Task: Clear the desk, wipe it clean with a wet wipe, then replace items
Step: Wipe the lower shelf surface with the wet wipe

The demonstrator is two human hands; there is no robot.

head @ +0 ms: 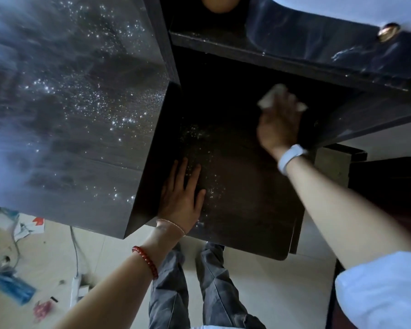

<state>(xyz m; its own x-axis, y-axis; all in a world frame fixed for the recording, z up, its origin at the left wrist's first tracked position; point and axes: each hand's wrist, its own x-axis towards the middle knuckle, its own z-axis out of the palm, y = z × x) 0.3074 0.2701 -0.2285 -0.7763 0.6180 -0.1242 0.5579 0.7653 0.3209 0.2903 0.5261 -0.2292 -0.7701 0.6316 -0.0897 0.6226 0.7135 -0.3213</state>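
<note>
From my remote station the head view reads dim overall, with strong contrast. Daylight enters from the upper left and upper right, washing the raised desk top [64, 110] in bluish glare; wet droplets on it sparkle as specular points. The recessed lower shelf [242, 186] sits in deep shadow, detail nearly lost. The right hand [279, 122] and the wet wipe [274, 95] it grips are smeared by motion blur. The left hand [182, 198] is reasonably sharp. Wide-angle distortion bends straight edges toward the frame corners. The floor [259, 276] is evenly lit, pale.
</note>
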